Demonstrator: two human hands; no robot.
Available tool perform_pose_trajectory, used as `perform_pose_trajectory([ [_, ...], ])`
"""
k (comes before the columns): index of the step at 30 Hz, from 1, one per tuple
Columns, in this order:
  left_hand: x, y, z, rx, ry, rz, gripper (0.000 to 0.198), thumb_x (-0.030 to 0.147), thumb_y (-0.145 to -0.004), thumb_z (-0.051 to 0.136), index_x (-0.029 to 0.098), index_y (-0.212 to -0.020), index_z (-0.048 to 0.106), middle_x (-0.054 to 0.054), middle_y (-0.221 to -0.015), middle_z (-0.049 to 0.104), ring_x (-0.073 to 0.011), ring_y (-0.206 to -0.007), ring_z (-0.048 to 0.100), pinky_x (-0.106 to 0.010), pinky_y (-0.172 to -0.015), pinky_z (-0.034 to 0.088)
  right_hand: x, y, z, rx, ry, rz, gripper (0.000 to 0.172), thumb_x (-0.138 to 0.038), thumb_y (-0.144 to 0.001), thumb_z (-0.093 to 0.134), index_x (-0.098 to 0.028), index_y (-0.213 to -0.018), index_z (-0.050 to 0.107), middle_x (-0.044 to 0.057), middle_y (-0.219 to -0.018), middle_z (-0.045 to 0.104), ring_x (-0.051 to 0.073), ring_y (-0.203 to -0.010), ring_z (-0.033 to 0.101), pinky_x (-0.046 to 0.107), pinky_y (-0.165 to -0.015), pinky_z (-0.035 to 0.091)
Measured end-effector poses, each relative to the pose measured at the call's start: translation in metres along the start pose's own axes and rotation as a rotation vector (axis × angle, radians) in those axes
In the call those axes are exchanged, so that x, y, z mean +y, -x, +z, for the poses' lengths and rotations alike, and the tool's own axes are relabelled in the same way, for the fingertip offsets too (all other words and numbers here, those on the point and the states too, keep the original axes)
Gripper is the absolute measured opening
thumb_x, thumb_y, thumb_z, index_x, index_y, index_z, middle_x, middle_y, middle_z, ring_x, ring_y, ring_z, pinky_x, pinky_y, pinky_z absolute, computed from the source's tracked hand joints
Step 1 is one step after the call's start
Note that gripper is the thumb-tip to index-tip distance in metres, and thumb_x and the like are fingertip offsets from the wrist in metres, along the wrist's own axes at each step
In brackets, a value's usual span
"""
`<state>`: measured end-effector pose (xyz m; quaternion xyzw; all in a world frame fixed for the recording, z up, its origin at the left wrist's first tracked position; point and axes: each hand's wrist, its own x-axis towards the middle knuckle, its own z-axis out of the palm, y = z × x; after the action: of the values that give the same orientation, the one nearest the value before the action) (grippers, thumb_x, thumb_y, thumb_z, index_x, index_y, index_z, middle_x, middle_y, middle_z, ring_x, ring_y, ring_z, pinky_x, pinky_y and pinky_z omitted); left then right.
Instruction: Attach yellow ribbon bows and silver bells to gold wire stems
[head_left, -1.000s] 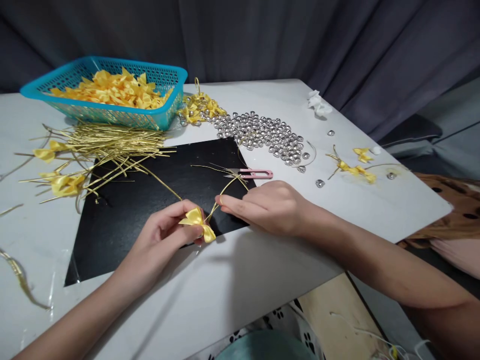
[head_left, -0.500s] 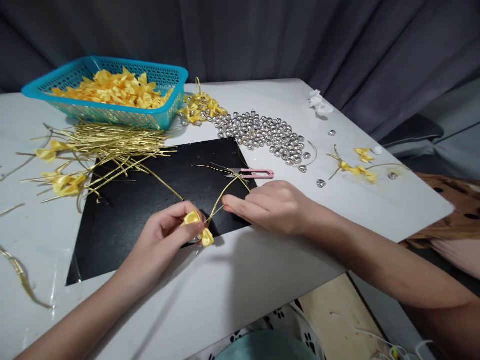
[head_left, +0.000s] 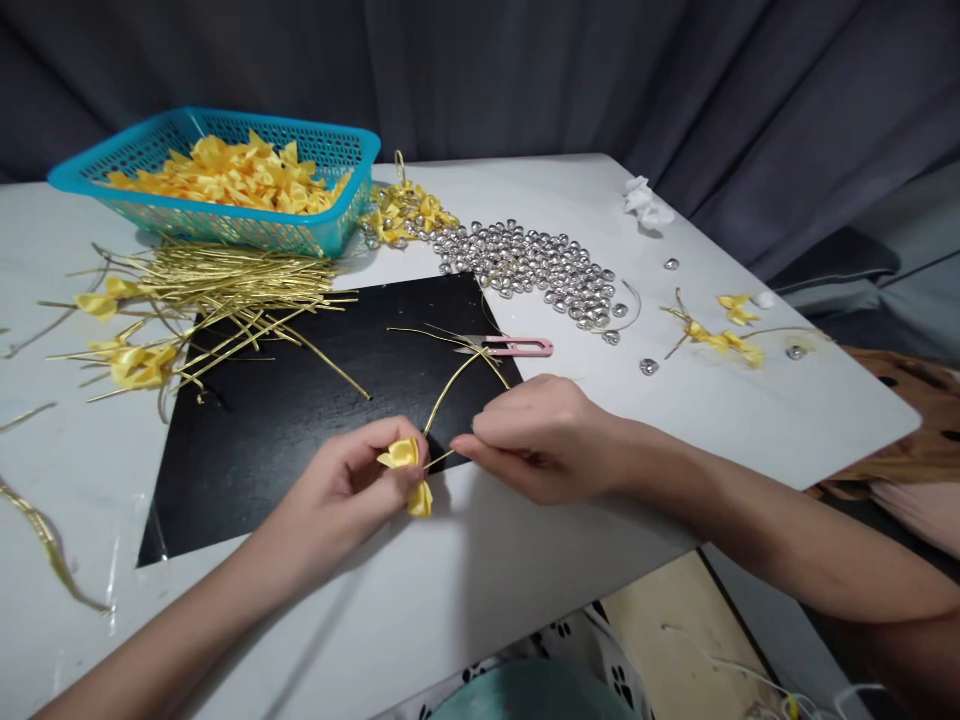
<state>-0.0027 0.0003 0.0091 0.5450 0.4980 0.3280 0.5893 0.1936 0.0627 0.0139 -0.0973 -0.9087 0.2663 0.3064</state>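
My left hand (head_left: 351, 492) pinches a small yellow satin bow (head_left: 409, 472) between thumb and fingers, just over the near edge of a black mat (head_left: 300, 400). My right hand (head_left: 541, 436) is closed on a thin gold wire tie (head_left: 448, 385) that loops up from the bow and curves back over the mat. Both hands sit close together, nearly touching at the bow. A pink thread snipper (head_left: 517, 347) lies just beyond my right hand.
A teal basket (head_left: 341, 215) of yellow bows stands at the back left. Gold wire ties (head_left: 225, 290) are piled in front of it, with loose bows (head_left: 135, 362). Silver beads (head_left: 540, 270) spread mid-table. Finished bows (head_left: 720, 335) lie right. The white table's edge (head_left: 862, 440) is near.
Both hands have drawn slightly nearer to me and closer together. The bow has turned in my left fingers, and my right hand has slid down the wire toward the bow.
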Motion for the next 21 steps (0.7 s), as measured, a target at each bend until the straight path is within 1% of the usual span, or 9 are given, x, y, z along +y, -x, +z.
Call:
perform_pose_trajectory([
  [5, 0.001, -0.001, -0.003, 0.051, -0.066, 0.043, 0.016, 0.025, -0.078, 0.056, 0.019, -0.063, 0.055, 0.006, -0.057, 0.051, -0.0083, -0.055, 0.046, -0.015, -0.051, 0.038, -0.002, 0.0, -0.004, -0.002, 0.004, 0.026, 0.041, -0.004, -0.088, 0.046, -0.02, -0.061, 0.019, -0.005, -0.053, 0.025, 0.008, -0.048, 0.023, 0.023, -0.05, 0.025],
  [7, 0.0, -0.002, -0.003, 0.052, -0.044, 0.039, 0.017, 0.024, -0.078, 0.057, 0.019, -0.062, 0.055, 0.006, -0.056, 0.051, -0.0077, -0.053, 0.046, -0.015, -0.05, 0.038, -0.003, -0.002, -0.007, 0.009, -0.052, 0.063, 0.041, -0.005, -0.088, 0.046, -0.019, -0.059, 0.019, -0.005, -0.053, 0.024, 0.008, -0.048, 0.022, 0.024, -0.05, 0.023],
  [8, 0.0, -0.002, -0.003, 0.045, -0.018, 0.029, 0.018, 0.025, -0.079, 0.057, 0.019, -0.062, 0.055, 0.006, -0.055, 0.052, -0.0075, -0.052, 0.047, -0.015, -0.05, 0.039, -0.003, -0.003, -0.008, 0.018, -0.116, 0.11, 0.042, -0.007, -0.088, 0.046, -0.019, -0.058, 0.019, -0.005, -0.053, 0.023, 0.008, -0.048, 0.02, 0.024, -0.049, 0.022],
  [10, 0.0, -0.003, -0.003, 0.015, 0.06, -0.007, 0.017, 0.027, -0.08, 0.058, 0.019, -0.066, 0.057, 0.005, -0.055, 0.056, -0.0073, -0.051, 0.049, -0.015, -0.051, 0.041, -0.001, -0.005, -0.009, 0.036, -0.346, 0.28, 0.044, -0.014, -0.09, 0.048, -0.019, -0.057, 0.02, -0.006, -0.052, 0.02, 0.007, -0.046, 0.018, 0.022, -0.046, 0.019],
  [13, 0.0, -0.002, -0.002, -0.026, 0.184, -0.059, 0.011, 0.028, -0.079, 0.063, 0.019, -0.073, 0.061, 0.003, -0.059, 0.063, -0.0079, -0.054, 0.055, -0.016, -0.053, 0.044, 0.003, -0.006, -0.008, 0.017, -0.902, 0.6, 0.04, -0.029, -0.092, 0.05, -0.019, -0.061, 0.028, -0.008, -0.052, 0.022, 0.005, -0.042, 0.015, 0.018, -0.039, 0.015],
  [14, 0.0, -0.002, -0.002, -0.029, 0.209, -0.074, 0.01, 0.026, -0.076, 0.067, 0.018, -0.073, 0.062, 0.003, -0.06, 0.064, -0.0077, -0.054, 0.056, -0.015, -0.052, 0.044, 0.005, -0.006, -0.008, 0.007, -1.082, 0.669, 0.036, -0.032, -0.092, 0.049, -0.019, -0.063, 0.031, -0.008, -0.052, 0.025, 0.005, -0.041, 0.015, 0.017, -0.038, 0.014],
  [16, 0.0, -0.001, -0.001, -0.021, 0.239, -0.101, 0.011, 0.022, -0.069, 0.074, 0.018, -0.072, 0.064, 0.004, -0.061, 0.064, -0.0058, -0.05, 0.053, -0.013, -0.047, 0.04, 0.007, -0.007, -0.006, 0.002, -1.34, 0.735, 0.029, -0.03, -0.093, 0.043, -0.018, -0.068, 0.036, -0.006, -0.053, 0.036, 0.005, -0.039, 0.013, 0.015, -0.035, 0.014],
  [18, 0.0, -0.001, -0.001, -0.01, 0.263, -0.122, 0.012, 0.019, -0.065, 0.077, 0.018, -0.072, 0.066, 0.005, -0.06, 0.064, -0.0039, -0.047, 0.05, -0.011, -0.043, 0.036, 0.007, -0.008, -0.005, 0.024, -1.453, 0.77, 0.025, -0.025, -0.095, 0.036, -0.017, -0.071, 0.039, -0.003, -0.057, 0.046, 0.004, -0.037, 0.015, 0.015, -0.034, 0.017],
  [21, 0.001, -0.002, 0.0, 0.005, 0.297, -0.13, 0.007, 0.017, -0.068, 0.075, 0.018, -0.072, 0.069, 0.005, -0.06, 0.065, -0.0041, -0.051, 0.054, -0.01, -0.047, 0.039, 0.007, -0.009, -0.005, 0.078, -1.502, 0.843, 0.026, -0.021, -0.097, 0.03, -0.017, -0.074, 0.04, -0.002, -0.062, 0.052, 0.004, -0.035, 0.016, 0.014, -0.034, 0.018],
])
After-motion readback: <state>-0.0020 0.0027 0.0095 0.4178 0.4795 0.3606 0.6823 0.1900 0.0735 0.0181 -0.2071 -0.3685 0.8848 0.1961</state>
